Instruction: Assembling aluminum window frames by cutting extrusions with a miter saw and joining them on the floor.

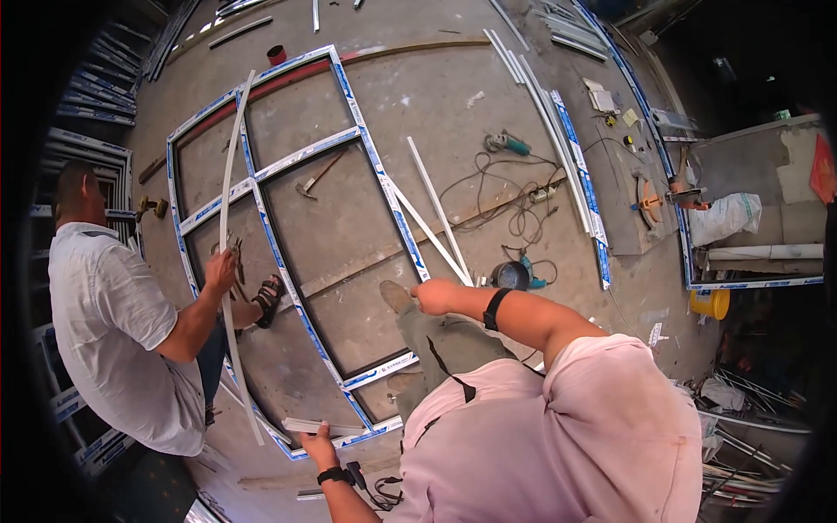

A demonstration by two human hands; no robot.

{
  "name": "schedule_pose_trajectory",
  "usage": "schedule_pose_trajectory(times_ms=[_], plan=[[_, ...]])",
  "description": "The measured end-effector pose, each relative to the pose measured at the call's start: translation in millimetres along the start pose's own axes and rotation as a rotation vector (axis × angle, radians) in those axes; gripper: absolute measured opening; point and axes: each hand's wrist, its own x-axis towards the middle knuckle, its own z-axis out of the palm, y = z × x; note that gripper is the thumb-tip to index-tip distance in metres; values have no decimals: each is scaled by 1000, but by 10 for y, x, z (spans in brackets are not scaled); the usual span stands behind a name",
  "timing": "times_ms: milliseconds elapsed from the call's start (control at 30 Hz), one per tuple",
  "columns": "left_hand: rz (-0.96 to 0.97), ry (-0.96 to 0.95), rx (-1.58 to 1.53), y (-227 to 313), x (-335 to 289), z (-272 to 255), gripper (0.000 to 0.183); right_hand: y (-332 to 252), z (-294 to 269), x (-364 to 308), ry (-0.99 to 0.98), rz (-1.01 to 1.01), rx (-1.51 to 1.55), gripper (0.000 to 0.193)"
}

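A large window frame (301, 304) with several panes' openings, wrapped in blue-and-white film, lies on the floor before me. My left hand (321, 447) is closed around short white strips (324, 427) at the frame's near end. By the frame's right side bar, just over my leg, my right hand (435, 296) has its fingers curled; anything inside them is hidden. A co-worker (131, 288) at the left grips a long white strip (228, 183), which crosses over the frame. A metal hand tool (237, 254) shows beside that person's hand.
Inside one opening lies a hammer (316, 177). Loose white strips (427, 187) lie right of the frame. Beyond them are a green power tool (508, 143) with tangled cord, a dark round container (510, 275), and long profiles (580, 192). A yellow bucket (710, 303) stands far right.
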Motion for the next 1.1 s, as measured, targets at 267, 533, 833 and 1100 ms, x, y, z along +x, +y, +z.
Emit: schedule_pose_trajectory(times_ms=[267,533,833,1100], plan=[[-216,134,-165,-230,-494,-30,36,-493,-55,286,-6,-186,-50,27],[-104,69,-299,248,-325,207,32,-1237,155,132,-145,-414,-20,45],[-33,-142,-673,955,-514,433,38,-1776,509,-436,-256,-661,75,61],[-138,-85,-1019,473,-872,310,21,-1956,457,-601,-358,-612,-49,46]])
